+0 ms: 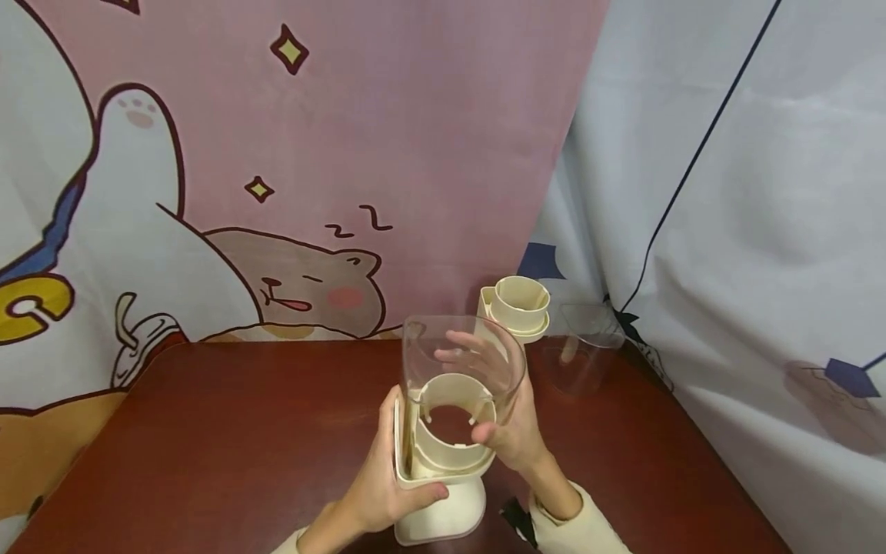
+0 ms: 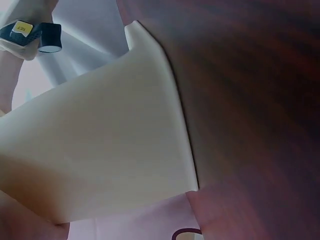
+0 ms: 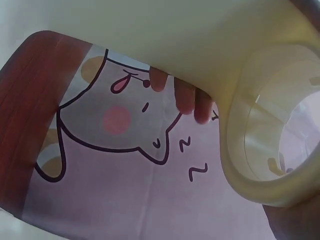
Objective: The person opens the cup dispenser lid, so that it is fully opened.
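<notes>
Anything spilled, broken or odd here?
Nothing clearly stands out. The cream plastic stand in the left hand, a matching stand behind and the clear plastic container at the right hand look intact; no spill shows on the reddish-brown tabletop.

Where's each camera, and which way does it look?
Head: on the head, looking forward and down at the cream stand; left hand and right hand show.
Left wrist: on that wrist, facing the stand close up; arm top left, skin below.
Right wrist: on that wrist, facing the stand and curtain; fingertips show.
Head and right wrist share the sleeping bear.
</notes>
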`<state>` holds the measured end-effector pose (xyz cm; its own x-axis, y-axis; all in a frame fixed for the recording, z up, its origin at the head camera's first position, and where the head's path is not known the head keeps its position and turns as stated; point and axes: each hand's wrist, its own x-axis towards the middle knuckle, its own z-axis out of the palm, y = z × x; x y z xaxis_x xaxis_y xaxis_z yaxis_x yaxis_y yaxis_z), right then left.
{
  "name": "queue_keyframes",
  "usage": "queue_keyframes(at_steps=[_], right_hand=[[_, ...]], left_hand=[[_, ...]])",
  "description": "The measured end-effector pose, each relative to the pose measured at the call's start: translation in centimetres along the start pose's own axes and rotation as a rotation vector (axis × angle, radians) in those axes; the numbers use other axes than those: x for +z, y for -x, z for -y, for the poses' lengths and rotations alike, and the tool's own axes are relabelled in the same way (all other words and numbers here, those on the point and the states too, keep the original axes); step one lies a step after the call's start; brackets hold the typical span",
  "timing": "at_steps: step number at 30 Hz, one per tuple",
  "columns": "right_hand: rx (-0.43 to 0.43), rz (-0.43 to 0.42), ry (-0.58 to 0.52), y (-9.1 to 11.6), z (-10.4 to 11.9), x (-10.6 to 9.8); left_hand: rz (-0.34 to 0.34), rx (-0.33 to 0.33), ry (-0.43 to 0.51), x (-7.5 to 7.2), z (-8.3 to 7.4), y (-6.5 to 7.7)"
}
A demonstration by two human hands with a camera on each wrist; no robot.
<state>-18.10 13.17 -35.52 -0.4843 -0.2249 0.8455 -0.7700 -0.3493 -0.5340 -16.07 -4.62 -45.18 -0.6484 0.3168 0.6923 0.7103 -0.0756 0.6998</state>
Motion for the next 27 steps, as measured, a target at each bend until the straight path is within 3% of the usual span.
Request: queue_keyframes(at_steps=[11, 18, 27], right_hand=[[0.002, -0.047, 0.067, 0.22, -0.05, 0.08], [0.003, -0.051, 0.061, 0.20, 0.01, 0.19], [0.014, -0.061, 0.058, 0.28, -0.14, 0.20]], left_hand=[[-0.004, 0.008, -0.002, 0.05, -0.18, -0.26], [-0.019, 0.062, -0.053, 0.07, 0.12, -0.42], [-0.014, 0.073, -0.060, 0.00, 0.34, -0.36]])
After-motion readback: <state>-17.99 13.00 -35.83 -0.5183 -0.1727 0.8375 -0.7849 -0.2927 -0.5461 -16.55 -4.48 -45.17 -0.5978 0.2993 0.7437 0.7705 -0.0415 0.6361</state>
